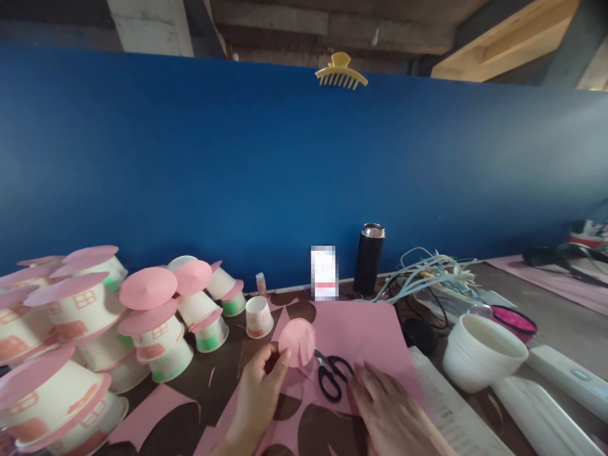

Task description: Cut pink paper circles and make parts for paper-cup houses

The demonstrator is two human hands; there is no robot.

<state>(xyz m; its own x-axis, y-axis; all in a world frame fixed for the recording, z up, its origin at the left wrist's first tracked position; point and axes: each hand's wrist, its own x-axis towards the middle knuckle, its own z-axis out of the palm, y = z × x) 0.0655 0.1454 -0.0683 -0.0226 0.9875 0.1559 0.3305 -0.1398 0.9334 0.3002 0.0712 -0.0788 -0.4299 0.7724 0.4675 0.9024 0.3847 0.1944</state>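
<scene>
Between the thumb and fingers of my left hand (264,386) is a round pink paper disc (297,342), held up over the table with a slit or fold in its lower part. My right hand (387,405) lies flat with its fingers stretched out on a pink paper sheet (365,326). Black-handled scissors (331,375) rest between the two hands, their handles near my right fingertips and their blades partly hidden behind the disc. Pink paper offcuts (280,430) with round holes spread below my hands.
Decorated paper cups with pink roofs (152,310) crowd the left side. One small cup (259,318) stands behind my left hand. At the back are a phone (325,272) and a black flask (369,259). Tangled cables (437,278) and stacked white cups (482,354) occupy the right.
</scene>
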